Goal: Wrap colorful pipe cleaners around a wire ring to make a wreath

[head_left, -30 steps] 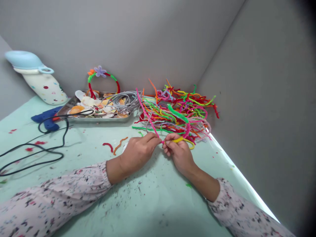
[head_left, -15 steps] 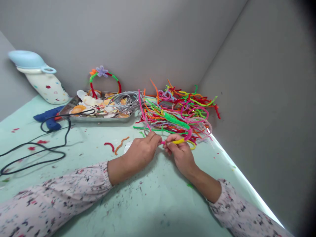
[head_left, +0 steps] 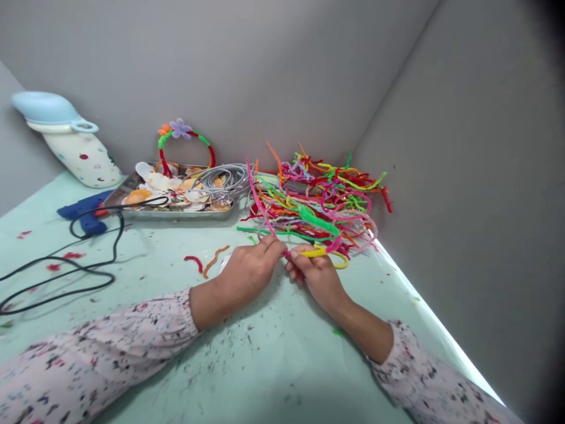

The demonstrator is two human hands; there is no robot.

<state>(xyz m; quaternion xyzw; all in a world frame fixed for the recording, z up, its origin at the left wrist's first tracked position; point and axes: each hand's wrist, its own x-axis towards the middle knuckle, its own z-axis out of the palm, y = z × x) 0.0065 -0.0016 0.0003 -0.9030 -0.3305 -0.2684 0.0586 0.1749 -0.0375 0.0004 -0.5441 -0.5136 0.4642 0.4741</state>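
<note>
My left hand [head_left: 256, 265] pinches a pink pipe cleaner [head_left: 260, 203], whose free end sticks up and back over the pile. Close beside it, my right hand [head_left: 318, 275] is closed on a curved piece wrapped in yellow, pink and green [head_left: 318, 221]. Pink fuzz shows between the fingertips of both hands, where the two parts meet. The exact join is hidden by the fingers. Behind the hands lies a pile of many-coloured pipe cleaners [head_left: 353, 203].
A metal tray [head_left: 176, 215] holds shells and a coil of grey wire [head_left: 229, 176]. A finished-looking hoop with flowers [head_left: 210, 143] stands there. At left are a blue glue gun [head_left: 86, 213], its black cable [head_left: 112, 253] and a bottle [head_left: 83, 156]. Red [head_left: 194, 262] and orange scraps [head_left: 215, 259] lie nearby.
The pink strand's lower part has shifted slightly right, and my right fingers have curled closer to my left fingertips. The whole view has moved a little.
</note>
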